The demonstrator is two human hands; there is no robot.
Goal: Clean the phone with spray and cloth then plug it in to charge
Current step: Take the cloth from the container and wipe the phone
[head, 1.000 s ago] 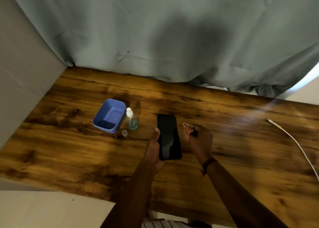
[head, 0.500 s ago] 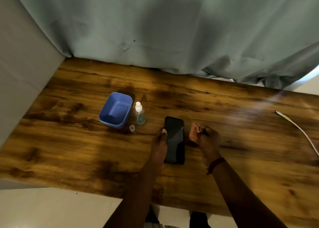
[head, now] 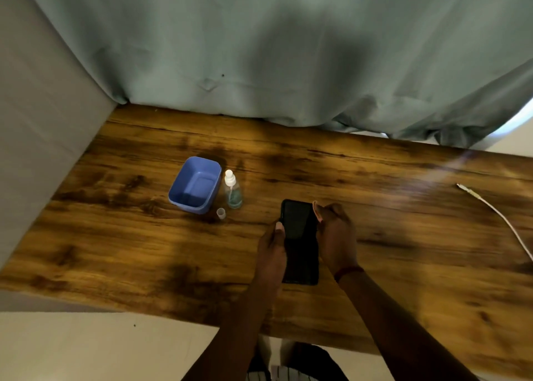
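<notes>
A black phone (head: 300, 239) lies screen up on the wooden table (head: 115, 236). My left hand (head: 272, 251) grips its left edge, thumb on the rim. My right hand (head: 336, 236) is against the phone's right edge, fingers closed on a small pinkish cloth (head: 317, 209) that peeks out at the top. A small clear spray bottle (head: 233, 191) with bluish liquid stands left of the phone, its clear cap (head: 221, 213) off and beside it. The white charging cable (head: 496, 216) lies at the far right.
A blue plastic tub (head: 194, 184) stands just left of the spray bottle. A grey-green curtain (head: 259, 49) hangs along the table's back edge. A grey wall (head: 34, 127) bounds the left side. The table's front edge is near my body.
My right hand has closed in from beside the phone to its right edge, the cloth now at the phone's top corner. My left hand keeps its hold.
</notes>
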